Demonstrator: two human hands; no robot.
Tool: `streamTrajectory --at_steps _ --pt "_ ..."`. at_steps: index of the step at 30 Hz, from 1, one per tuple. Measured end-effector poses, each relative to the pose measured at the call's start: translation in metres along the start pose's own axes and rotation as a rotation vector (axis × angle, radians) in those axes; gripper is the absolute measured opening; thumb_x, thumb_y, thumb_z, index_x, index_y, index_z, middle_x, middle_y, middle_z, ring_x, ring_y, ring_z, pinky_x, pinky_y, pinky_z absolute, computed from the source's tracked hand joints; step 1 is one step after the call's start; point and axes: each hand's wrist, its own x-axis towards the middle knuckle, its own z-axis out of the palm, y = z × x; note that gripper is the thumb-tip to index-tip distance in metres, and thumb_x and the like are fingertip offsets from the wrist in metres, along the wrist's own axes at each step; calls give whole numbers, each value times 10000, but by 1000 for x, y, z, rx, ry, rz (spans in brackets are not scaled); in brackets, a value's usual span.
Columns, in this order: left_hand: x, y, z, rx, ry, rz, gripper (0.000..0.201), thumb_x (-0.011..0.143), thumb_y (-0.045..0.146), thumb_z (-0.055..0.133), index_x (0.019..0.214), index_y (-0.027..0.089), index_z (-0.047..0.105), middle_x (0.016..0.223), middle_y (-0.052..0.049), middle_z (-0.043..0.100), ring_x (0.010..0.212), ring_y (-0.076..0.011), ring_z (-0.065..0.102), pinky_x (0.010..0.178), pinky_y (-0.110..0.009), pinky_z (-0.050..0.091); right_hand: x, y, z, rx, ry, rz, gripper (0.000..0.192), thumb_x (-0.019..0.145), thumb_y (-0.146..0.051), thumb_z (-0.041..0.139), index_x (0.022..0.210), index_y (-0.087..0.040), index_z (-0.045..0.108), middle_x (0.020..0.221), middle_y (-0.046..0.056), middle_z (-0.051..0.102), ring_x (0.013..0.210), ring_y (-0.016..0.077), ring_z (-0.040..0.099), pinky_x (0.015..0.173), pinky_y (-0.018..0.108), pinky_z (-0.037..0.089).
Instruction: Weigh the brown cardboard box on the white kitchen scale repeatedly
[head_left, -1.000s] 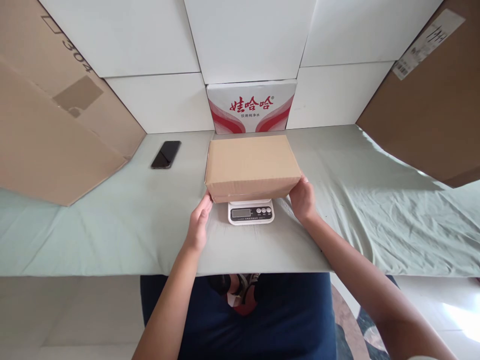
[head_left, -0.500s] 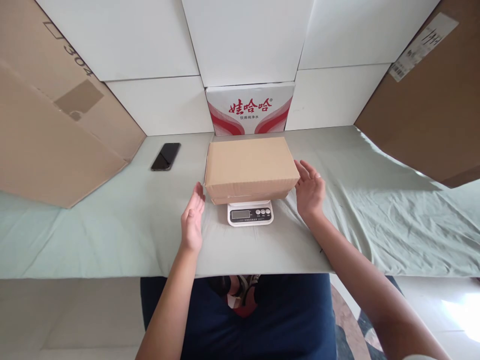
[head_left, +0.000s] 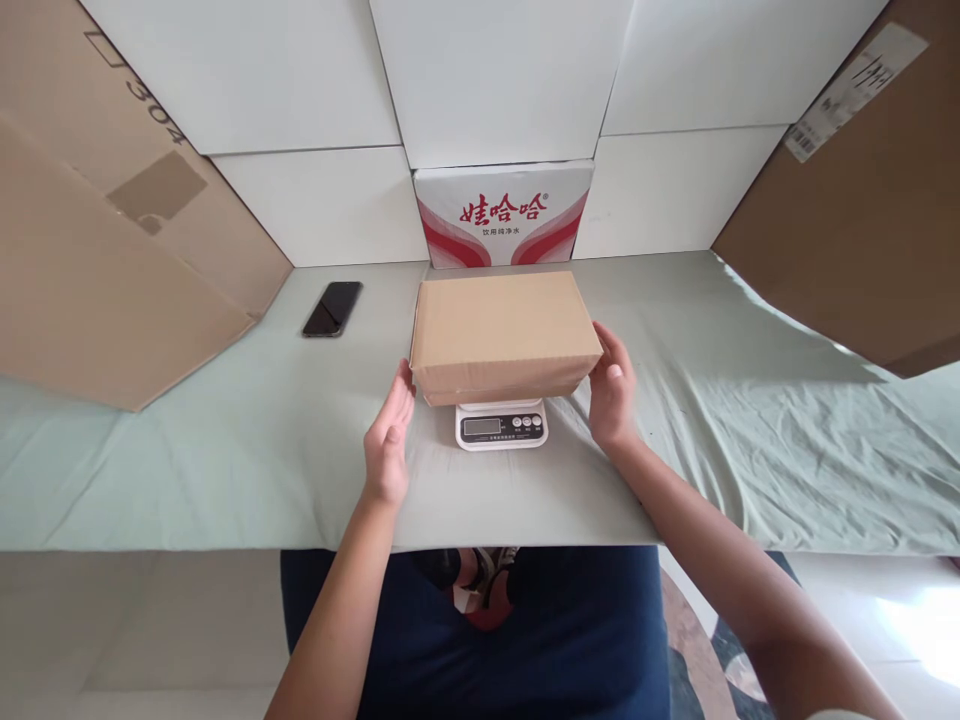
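Observation:
A closed brown cardboard box rests on a small white digital scale at the middle of the table. The scale's display and buttons stick out in front of the box. My left hand stands upright with its palm toward the box, fingertips right at the box's front left corner. My right hand lies against the box's right side, fingers straight. Neither hand closes around the box.
A pale green cloth covers the table. A black phone lies at the back left. A white carton with red print stands behind the box. Large cardboard sheets lean at the left and right.
A second ago both hands were on the box's front corners. They then let go and drew apart, and now they have come back in to the box's sides. The box stays on the scale.

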Motion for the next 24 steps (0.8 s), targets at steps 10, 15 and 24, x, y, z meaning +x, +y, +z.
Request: streamTrajectory --at_steps 10,15,24 --pt "33 6 16 17 -95 -19 726 886 629 579 1497 252 479 1601 -119 442 1526 -335 322 1259 -507 251 18 -10 23 -157 -46 -145 672 876 -634 496 1472 -334 410 1547 38 473 1476 312 406 1250 524 334" --pt "111 -14 37 -30 -81 49 643 868 640 607 1369 238 569 1529 -132 528 1477 -311 426 1219 -449 322 78 10 37 -154 -18 -188 769 865 -629 497 1543 -348 267 1644 -7 323 1553 253 279 1301 475 249" --pt "139 -80 42 -83 23 -127 628 850 685 586 1310 258 585 1489 -108 572 1444 -268 476 1204 -410 345 108 71 45 -40 -20 -43 687 835 -433 571 1489 -358 374 1614 -33 396 1531 249 327 1306 473 237"
